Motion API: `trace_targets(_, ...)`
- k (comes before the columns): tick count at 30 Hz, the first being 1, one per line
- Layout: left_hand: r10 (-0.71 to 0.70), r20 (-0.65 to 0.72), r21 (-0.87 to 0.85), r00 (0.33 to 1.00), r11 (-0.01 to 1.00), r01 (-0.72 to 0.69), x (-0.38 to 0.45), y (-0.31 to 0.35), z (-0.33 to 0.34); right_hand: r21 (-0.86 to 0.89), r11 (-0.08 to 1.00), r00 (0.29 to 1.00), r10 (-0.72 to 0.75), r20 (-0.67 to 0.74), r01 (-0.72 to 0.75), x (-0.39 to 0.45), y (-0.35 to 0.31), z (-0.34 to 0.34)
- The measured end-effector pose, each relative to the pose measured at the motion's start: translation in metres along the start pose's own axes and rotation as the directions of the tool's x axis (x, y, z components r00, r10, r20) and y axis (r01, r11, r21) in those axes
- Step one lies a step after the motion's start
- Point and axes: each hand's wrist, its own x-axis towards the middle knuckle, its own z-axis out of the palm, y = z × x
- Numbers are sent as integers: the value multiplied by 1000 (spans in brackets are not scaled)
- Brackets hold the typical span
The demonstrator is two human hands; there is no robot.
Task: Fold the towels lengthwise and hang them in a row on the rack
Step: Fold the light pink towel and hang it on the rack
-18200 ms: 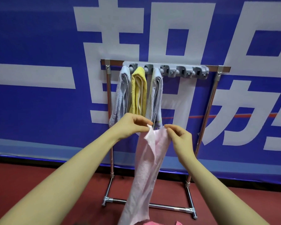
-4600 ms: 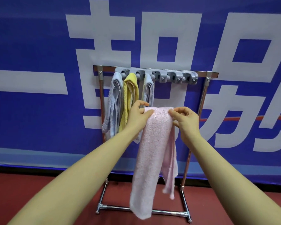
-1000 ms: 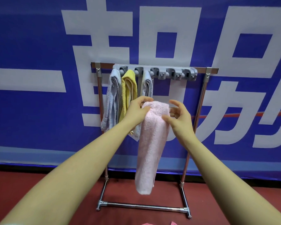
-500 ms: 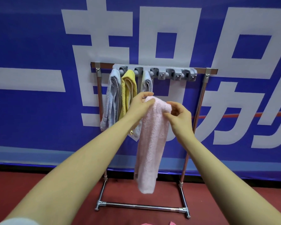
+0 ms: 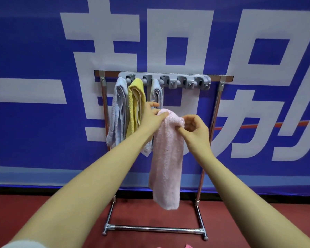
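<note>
A folded pink towel (image 5: 166, 158) hangs down in front of the metal rack (image 5: 217, 111). My left hand (image 5: 151, 119) grips its top fold from the left, and my right hand (image 5: 195, 129) pinches the same fold from the right. The towel's top is below the grey clip bar (image 5: 200, 80) and apart from it. Three towels hang from the bar's left clips: a light blue towel (image 5: 117, 111), a yellow towel (image 5: 135, 104) and a grey-blue towel (image 5: 157, 92), partly hidden by my left hand.
Empty clips (image 5: 188, 83) remain on the bar's right half. Behind the rack is a blue banner (image 5: 43, 51) with large white characters. The rack's base bar (image 5: 154, 229) rests on red floor. Pink cloth edges (image 5: 187, 246) peek in at the bottom.
The pink towel went from spread wide to a narrow folded strip. In the last second both hands closed on its top fold; its position barely shifted.
</note>
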Motion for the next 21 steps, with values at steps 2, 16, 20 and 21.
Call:
trace_targets(2, -27, -4, -24, 1000, 999, 27, 1, -1, 1, 29, 1000, 1000, -5, 26, 5, -2, 0, -1)
trace_targets(16, 42, 475, -22, 879, 999, -36, -2, 30, -20, 218, 907, 928, 324, 185, -360, 15, -15, -5)
trace_targets(20, 19, 509, 25, 861, 999, -37, -1, 33, -24, 285, 870, 908, 337, 250, -402, 17, -18, -8)
trace_targets(21, 18, 507, 30, 862, 999, -38, -1, 34, -25, 284, 873, 909, 332, 252, -398, 18, -19, -9)
